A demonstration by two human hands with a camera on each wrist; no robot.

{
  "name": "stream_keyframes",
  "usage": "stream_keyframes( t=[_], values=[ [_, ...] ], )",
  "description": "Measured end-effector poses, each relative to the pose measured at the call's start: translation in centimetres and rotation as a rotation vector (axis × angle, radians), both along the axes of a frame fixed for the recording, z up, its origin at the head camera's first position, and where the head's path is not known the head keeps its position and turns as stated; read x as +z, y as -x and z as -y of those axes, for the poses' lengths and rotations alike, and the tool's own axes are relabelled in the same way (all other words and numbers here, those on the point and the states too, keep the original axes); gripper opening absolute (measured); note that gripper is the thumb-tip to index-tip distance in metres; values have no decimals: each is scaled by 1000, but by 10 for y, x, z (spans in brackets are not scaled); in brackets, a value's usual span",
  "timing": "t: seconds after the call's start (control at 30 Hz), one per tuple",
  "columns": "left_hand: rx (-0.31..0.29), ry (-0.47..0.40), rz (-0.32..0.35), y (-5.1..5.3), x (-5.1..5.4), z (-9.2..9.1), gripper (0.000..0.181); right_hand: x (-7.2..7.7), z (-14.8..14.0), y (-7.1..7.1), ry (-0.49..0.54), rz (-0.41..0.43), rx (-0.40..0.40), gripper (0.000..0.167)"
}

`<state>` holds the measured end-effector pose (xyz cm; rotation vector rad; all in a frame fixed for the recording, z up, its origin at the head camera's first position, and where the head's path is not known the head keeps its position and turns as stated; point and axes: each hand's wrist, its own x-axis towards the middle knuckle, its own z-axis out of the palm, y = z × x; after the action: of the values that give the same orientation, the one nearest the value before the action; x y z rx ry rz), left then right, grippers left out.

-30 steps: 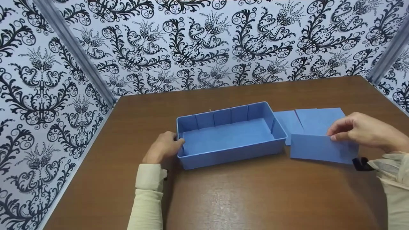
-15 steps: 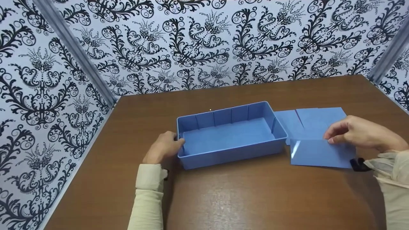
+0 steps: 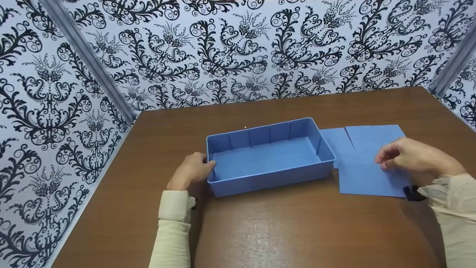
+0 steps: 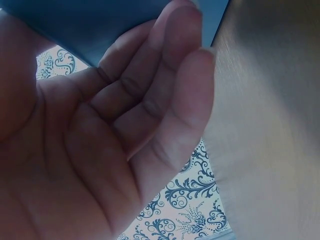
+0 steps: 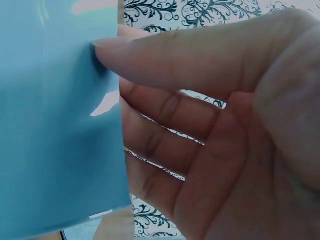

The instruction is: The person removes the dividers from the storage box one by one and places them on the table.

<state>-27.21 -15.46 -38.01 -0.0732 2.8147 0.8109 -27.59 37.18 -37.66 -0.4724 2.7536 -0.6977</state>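
Note:
A blue plastic bin (image 3: 275,180), slotted along its inner walls, sits on the table at a slight angle in the head view. At its left end my left hand (image 3: 191,169) grips the wall, thumb over the rim and fingers outside. To the bin's right, my right hand (image 3: 416,156) pinches the top edge of a thin rectangular blue divider panel (image 3: 366,180). In the right wrist view, the thumb presses one face of that shiny panel (image 5: 55,150); the fingertips are hidden behind it. Further blue panels (image 3: 375,137) lie flat behind the held one, partly overlapping.
The brown table (image 3: 275,230) runs back to a wall (image 3: 245,48) papered in black and white scrolls. Similar paper covers both sides. One flat panel (image 3: 333,137) lies against or partly under the bin's right end; I cannot tell which.
My right hand has shifted slightly left and down with the pinched panel, which leans at a different angle; a bright glare crossed it midway. The left hand and bin hold still.

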Motion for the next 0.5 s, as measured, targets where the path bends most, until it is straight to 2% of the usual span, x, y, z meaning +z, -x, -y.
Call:
stream_keyframes(
  t=[0.5],
  values=[
    [11,3,-5,0,0,0,45,-10,7,6,-17,7,36,12]
  ],
)
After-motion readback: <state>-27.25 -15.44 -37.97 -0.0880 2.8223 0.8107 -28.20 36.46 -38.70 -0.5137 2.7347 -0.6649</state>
